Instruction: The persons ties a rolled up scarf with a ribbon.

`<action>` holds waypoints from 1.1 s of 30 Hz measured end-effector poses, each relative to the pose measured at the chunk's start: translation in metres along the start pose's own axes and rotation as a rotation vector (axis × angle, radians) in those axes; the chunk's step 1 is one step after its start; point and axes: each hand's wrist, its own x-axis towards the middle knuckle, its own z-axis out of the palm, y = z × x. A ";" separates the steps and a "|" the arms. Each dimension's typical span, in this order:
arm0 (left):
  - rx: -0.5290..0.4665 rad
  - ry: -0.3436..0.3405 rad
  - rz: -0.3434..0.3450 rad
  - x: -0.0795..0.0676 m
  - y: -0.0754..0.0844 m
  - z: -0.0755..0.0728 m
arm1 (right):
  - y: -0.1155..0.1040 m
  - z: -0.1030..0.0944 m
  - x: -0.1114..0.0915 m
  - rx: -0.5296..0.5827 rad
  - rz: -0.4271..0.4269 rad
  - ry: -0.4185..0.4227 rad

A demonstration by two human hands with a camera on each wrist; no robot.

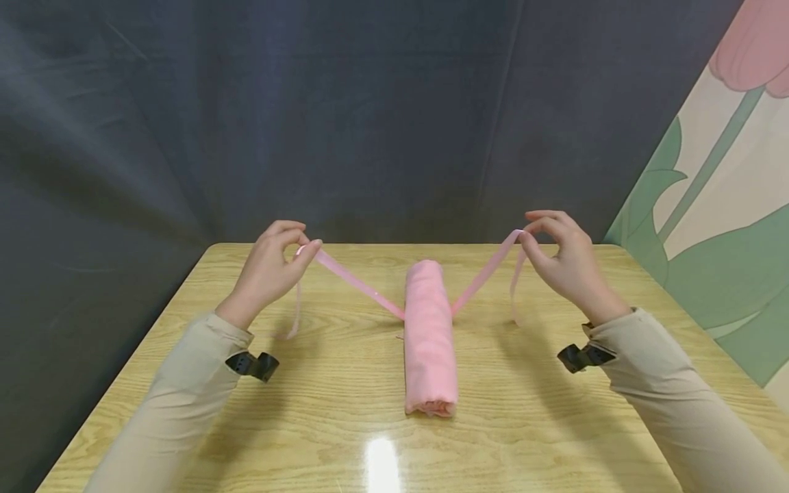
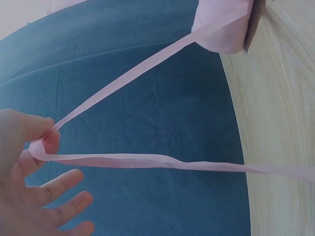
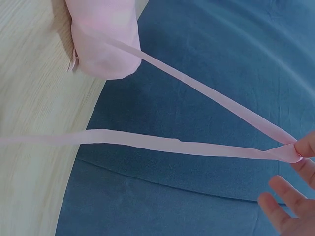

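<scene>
A rolled pink cloth (image 1: 429, 335) lies lengthwise on the wooden table, its near end showing the folded layers. From either side of the roll a pink ribbon (image 1: 357, 282) rises toward the hands. My left hand (image 1: 269, 267) pinches one length between thumb and index finger, and the loose end hangs below it. On the other side my right hand (image 1: 564, 257) pinches the other length the same way, its tail dangling too. Both wrist views show the ribbon (image 2: 123, 78) folded over at the fingertips, with the other fingers spread apart. Whatever runs beneath the roll is hidden.
The light wood table (image 1: 345, 383) extends around the roll. Behind it hangs a dark blue curtain (image 1: 370, 123), and a wall painted with a pink flower and green leaves (image 1: 733, 226) stands at the right. Small black wrist cameras (image 1: 261, 366) sit on both sleeves.
</scene>
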 end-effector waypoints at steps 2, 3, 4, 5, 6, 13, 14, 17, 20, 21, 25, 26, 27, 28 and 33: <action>-0.006 -0.005 0.001 0.000 0.001 0.000 | -0.001 0.000 0.000 0.002 -0.005 -0.002; -0.008 -0.006 0.002 0.000 0.002 0.000 | -0.002 0.001 0.000 0.003 -0.006 -0.003; -0.010 -0.008 0.004 0.000 0.003 0.000 | -0.002 0.001 0.000 0.004 -0.009 -0.003; -0.012 -0.010 0.005 0.000 0.003 0.000 | -0.003 0.001 0.000 0.007 -0.010 -0.003; -0.013 -0.012 0.005 0.000 0.004 0.000 | -0.004 0.001 0.000 0.008 -0.011 -0.004; -0.011 -0.019 0.005 0.000 0.008 -0.001 | -0.007 0.003 0.001 0.018 -0.024 -0.007; -0.011 -0.018 0.005 0.000 0.009 -0.002 | -0.008 0.004 0.001 0.019 -0.024 -0.009; -0.019 -0.017 0.006 0.001 0.011 -0.001 | -0.009 0.004 0.002 0.022 -0.026 -0.015; -0.041 -0.017 0.007 0.002 0.013 0.000 | -0.010 0.005 0.002 0.018 -0.026 -0.021; -0.048 -0.017 0.009 0.002 0.014 0.000 | -0.011 0.005 0.002 0.017 -0.026 -0.022; -0.079 -0.023 0.009 0.002 0.016 0.001 | -0.013 0.005 0.003 0.013 -0.033 -0.033; -0.085 -0.025 0.009 0.002 0.016 0.001 | -0.013 0.005 0.003 0.013 -0.034 -0.035; -0.088 -0.026 0.009 0.002 0.017 0.002 | -0.014 0.005 0.003 0.014 -0.036 -0.039; -0.093 -0.028 0.009 0.003 0.017 0.002 | -0.014 0.005 0.004 0.014 -0.038 -0.043; -0.111 -0.031 0.010 0.004 0.021 0.003 | -0.018 0.005 0.005 0.026 -0.039 -0.063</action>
